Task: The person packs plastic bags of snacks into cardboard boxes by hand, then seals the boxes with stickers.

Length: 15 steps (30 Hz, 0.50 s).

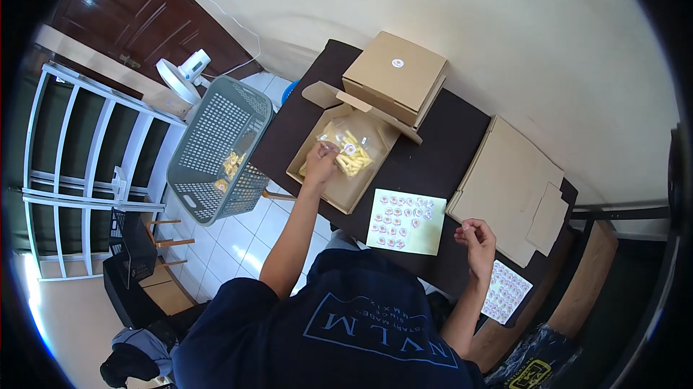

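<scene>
Currently, the right hand [476, 243] is raised just beside the pale rectangular sticker sheet [431, 239], thumb and fingers together; any held item is indiscernible. Farther out, the left hand [322, 163] touches the clear plastic bag of yellow sticks [351, 161] inside the open brown cardboard box [348, 195]; its grip cannot be told. The step in hand appears to be labelling or settling the bag; the next move calls for a steady bag.
</scene>
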Each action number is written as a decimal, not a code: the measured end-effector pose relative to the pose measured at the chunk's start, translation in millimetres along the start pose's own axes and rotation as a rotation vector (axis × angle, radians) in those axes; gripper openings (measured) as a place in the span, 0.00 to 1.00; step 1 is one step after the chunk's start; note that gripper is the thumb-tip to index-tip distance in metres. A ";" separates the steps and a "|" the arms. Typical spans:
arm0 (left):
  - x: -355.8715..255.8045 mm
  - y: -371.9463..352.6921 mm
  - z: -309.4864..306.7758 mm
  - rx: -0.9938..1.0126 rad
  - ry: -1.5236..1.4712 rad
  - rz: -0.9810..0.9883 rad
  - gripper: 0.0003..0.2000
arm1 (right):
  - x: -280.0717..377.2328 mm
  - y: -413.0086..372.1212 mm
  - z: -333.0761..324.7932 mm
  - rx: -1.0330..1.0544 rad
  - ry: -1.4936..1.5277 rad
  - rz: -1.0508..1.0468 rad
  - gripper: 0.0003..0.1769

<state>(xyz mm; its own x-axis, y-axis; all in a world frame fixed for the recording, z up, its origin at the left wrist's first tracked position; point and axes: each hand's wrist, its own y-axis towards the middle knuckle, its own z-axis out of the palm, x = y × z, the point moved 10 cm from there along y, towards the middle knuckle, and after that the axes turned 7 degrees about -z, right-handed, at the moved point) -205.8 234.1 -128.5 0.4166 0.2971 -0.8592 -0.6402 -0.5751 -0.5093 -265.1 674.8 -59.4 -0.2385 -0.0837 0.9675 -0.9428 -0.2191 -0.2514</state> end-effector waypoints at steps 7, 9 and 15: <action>67.3 -0.6 29.0 -0.092 -0.693 -0.110 0.05 | -4.7 2.6 -9.4 -0.029 -0.003 0.036 0.08; 95.7 -21.4 58.7 0.036 -0.574 -0.385 0.10 | -8.2 1.4 -6.7 -0.027 0.007 0.061 0.08; 35.9 -65.7 39.0 0.149 0.402 -0.206 0.17 | -19.2 -2.0 -6.0 -0.015 0.009 0.084 0.09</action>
<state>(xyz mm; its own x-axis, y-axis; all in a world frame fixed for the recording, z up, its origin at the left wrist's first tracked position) -173.9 312.4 -127.8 0.7426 0.0580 -0.6672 -0.5913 -0.4108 -0.6940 -260.0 682.7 -77.3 -0.3190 -0.0926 0.9432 -0.9228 -0.1967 -0.3314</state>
